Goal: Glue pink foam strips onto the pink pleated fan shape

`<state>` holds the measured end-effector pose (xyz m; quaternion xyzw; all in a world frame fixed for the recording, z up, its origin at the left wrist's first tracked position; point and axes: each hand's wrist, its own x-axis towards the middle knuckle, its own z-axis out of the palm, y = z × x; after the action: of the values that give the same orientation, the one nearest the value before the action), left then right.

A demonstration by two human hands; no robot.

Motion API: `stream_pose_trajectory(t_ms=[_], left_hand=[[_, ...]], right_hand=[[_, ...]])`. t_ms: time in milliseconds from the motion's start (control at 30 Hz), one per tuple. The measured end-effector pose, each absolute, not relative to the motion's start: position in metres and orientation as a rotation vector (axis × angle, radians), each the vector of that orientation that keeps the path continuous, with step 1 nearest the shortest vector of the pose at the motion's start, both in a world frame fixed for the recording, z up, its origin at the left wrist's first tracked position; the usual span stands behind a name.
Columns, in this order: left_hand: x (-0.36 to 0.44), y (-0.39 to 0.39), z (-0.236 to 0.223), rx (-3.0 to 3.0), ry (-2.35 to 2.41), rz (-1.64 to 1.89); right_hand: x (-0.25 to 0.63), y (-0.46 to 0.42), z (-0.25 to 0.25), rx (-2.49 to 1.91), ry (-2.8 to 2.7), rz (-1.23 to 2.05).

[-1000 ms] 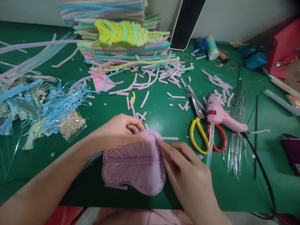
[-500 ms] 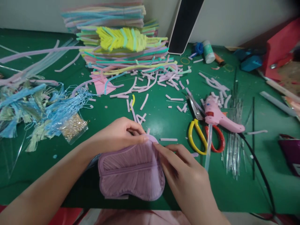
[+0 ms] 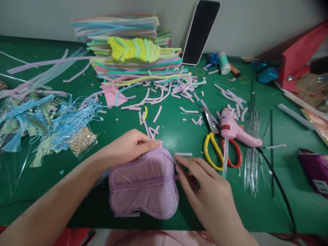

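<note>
The purple piece (image 3: 145, 196) is sitting btwn both hands, near the front edge of the green counter (image 3: 179, 135), w/ its upper rim tucked under the L hand (image 3: 130, 147) & its R side facing the R hand (image 3: 206, 177). A ridge is running across its middle, approx. L to R.

L hand is pinching the top rim, thumb lying on the near side, other fingers curling behind & partly hidden. R hand is holding thumb & forefinger nearly together at the upper R side, pinching a thin purple strip (image 3: 169, 154) that's curving off the rim; its other fingers are bending loosely.

Writing: the small bottle (image 3: 224, 63) near the back edge is showing a green & white label, print too small to read. The purple packet (image 3: 314, 171) by the R edge is showing a white patch, also unreadable.

R of R hand, the scissors (image 3: 213, 152) w/ yellow & red handles are lying by the pink glue gun (image 3: 237, 131). Bag of gold bits (image 3: 81, 140) is lying beside the blue tassels (image 3: 64, 119), L side. Phone (image 3: 201, 32) is leaning on the wall, back edge.
</note>
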<state>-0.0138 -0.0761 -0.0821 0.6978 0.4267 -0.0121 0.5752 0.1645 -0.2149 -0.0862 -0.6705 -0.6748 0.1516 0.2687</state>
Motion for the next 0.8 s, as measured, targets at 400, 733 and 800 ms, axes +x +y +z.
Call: stream_pose_trajectory(t_ms=[400, 733, 800], left_hand=[[-0.014, -0.080, -0.084, 1.269, 1.048, 0.157], [-0.013, -0.079, -0.083, 1.139, 1.034, 0.152], [-0.013, -0.080, -0.084, 1.090, 1.052, 0.190]], right_hand=[[0.162, -0.218, -0.092, -1.803, -1.809, 0.515], [0.165, -0.216, -0.083, -1.845, -1.821, 0.443], [0.171, -0.217, -0.078, -1.871, -1.802, 0.446]])
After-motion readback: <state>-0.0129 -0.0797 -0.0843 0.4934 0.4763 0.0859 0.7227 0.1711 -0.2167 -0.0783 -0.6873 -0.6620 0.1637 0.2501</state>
